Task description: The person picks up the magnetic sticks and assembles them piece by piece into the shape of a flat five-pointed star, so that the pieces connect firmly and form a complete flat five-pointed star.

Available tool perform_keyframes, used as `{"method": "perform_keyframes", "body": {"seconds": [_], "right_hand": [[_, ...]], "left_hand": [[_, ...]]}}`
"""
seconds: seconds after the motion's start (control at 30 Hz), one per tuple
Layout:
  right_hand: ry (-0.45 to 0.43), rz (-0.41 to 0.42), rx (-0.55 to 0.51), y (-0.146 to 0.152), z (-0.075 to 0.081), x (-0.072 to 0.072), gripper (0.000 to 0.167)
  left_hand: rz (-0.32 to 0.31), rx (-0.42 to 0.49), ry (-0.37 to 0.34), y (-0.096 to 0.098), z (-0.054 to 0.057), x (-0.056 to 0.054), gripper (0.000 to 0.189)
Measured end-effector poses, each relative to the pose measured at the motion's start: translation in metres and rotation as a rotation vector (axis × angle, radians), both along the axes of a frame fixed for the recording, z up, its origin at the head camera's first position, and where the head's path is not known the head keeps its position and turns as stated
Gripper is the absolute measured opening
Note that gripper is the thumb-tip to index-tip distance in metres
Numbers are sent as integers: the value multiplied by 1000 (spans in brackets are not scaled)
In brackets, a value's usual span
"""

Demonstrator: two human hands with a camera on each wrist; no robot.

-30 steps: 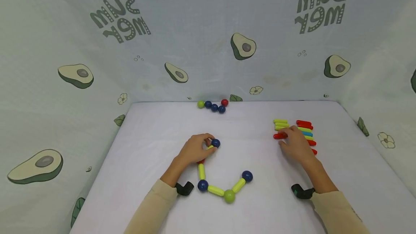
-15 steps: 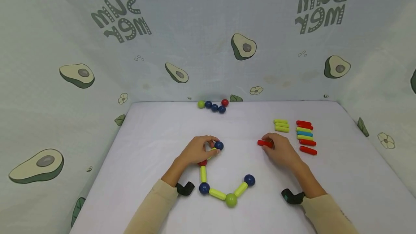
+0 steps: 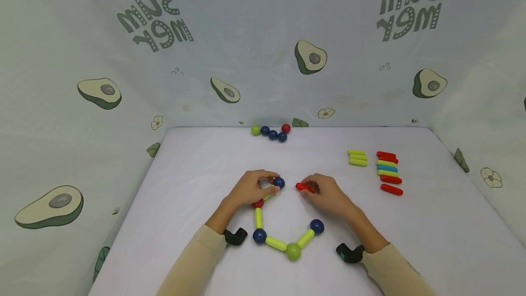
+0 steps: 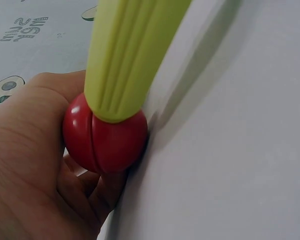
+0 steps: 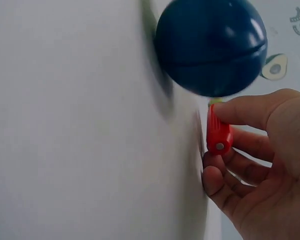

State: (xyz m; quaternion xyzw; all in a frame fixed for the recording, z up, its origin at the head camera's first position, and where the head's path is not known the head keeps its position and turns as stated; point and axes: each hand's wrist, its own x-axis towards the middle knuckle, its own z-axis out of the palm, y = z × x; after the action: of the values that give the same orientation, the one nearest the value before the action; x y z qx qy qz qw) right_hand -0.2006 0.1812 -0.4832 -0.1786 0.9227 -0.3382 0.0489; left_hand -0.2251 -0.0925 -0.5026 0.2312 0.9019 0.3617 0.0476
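Note:
My left hand (image 3: 252, 188) pinches the blue ball (image 3: 279, 182) at the upper end of a chain of magnetic building rods and balls. From it a yellow rod, partly hidden by the thumb, leads to a red ball (image 4: 105, 140). The chain runs on through a yellow rod (image 3: 258, 218), another blue ball (image 3: 260, 235) and a green ball (image 3: 293, 251), ending at a third blue ball (image 3: 317, 226). My right hand (image 3: 326, 193) holds a red magnetic rod (image 5: 219, 132) between thumb and fingers, a short gap right of the left hand's ball. A metal dot shows in its tip.
Several loose balls, among them a red one (image 3: 286, 128), lie at the table's back edge. To the right are stacked yellow rods (image 3: 358, 162) and a column of red, yellow and blue rods (image 3: 387, 168). A printed cloth (image 3: 263, 49) hangs behind the white table (image 3: 197, 159).
My right hand has picked the red rod from beside the yellow rods and carried it left, close to the left hand. The left hand and chain have shifted slightly right.

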Motion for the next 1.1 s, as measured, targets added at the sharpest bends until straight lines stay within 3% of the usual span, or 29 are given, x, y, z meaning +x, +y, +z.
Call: {"method": "perform_keyframes", "body": {"seconds": [0.37,0.6,0.9,1.1], "right_hand": [[-20,64,-29,-22,-1,2,26],[-11,63,-35,-26,0,3,26],[-42,38,-20,2,4,16,25],[-65,91,-30,31,7,32,30]], "left_hand": [[5,-8,-13,2,-1,1,40],[-4,-20,-19,1,3,1,41],[-35,-115,31,6,12,4,45],[-121,-171,92,18,20,1,42]]}}
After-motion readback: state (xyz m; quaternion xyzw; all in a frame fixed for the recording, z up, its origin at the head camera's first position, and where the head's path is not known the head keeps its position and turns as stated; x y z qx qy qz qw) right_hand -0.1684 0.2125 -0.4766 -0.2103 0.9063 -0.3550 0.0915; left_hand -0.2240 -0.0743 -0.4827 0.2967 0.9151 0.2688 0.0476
